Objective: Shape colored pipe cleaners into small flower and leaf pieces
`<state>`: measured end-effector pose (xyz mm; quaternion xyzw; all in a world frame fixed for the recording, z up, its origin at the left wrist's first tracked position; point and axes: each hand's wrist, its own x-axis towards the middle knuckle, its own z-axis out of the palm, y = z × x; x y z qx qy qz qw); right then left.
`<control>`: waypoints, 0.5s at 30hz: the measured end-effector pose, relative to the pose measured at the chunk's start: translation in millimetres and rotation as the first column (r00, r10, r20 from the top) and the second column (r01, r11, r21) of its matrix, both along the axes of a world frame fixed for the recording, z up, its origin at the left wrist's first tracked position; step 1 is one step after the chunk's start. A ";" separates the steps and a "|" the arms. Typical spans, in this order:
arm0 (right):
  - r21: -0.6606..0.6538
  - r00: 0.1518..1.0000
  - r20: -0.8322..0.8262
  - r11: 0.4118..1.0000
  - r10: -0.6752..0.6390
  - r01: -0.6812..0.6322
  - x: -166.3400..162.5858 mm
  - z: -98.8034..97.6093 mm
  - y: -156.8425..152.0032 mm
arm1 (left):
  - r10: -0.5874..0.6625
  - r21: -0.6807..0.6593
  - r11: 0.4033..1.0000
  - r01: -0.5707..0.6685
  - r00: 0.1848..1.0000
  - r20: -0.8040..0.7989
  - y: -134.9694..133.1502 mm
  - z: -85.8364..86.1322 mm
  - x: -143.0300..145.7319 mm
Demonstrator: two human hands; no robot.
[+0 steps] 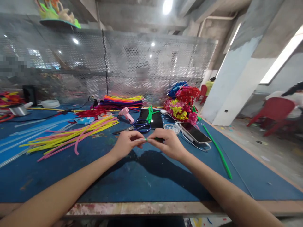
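Over the blue table mat, my left hand (127, 143) and my right hand (167, 143) meet fingertip to fingertip, both closed in a pinch. A short piece of green pipe cleaner (146, 139) shows between them, its thin pale end at the left fingers. Most of it is hidden by my fingers. Just beyond the hands lie dark-handled scissors (142, 125) and a bunch of green pipe cleaner pieces (150, 114) on a black tablet-like slab (156, 121). A small round dish (171, 128) with tiny beads sits behind my right hand.
Yellow and pink pipe cleaners (78, 135) spread at left, near a pink glue gun (126, 114). Pipe-cleaner flowers (182, 101) stand at the back right, behind a phone (195, 133) with a white cable. A long green pipe cleaner (219, 153) lies right. Perforated metal panel (151, 63) behind.
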<state>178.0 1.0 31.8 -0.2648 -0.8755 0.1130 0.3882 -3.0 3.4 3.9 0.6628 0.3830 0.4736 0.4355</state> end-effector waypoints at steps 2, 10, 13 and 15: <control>0.173 0.999 0.047 0.985 0.009 -0.017 2.6 -4.8 3.3 | -0.081 -0.134 0.988 0.078 0.996 -0.021 4.1 -1.4 -2.5; 0.559 0.949 0.271 0.829 -0.160 -0.020 4.3 -13.8 5.3 | -0.225 -0.441 0.852 0.282 0.958 0.178 9.8 3.3 -7.0; 0.502 0.942 0.285 0.865 -0.178 0.011 2.9 -15.0 5.2 | -0.160 -0.239 0.961 0.143 0.986 -0.053 7.4 0.6 -5.7; 0.364 0.950 0.270 0.930 -0.157 0.051 1.4 -15.1 5.2 | -0.067 0.062 0.994 0.084 0.967 -0.248 6.5 -3.7 -7.6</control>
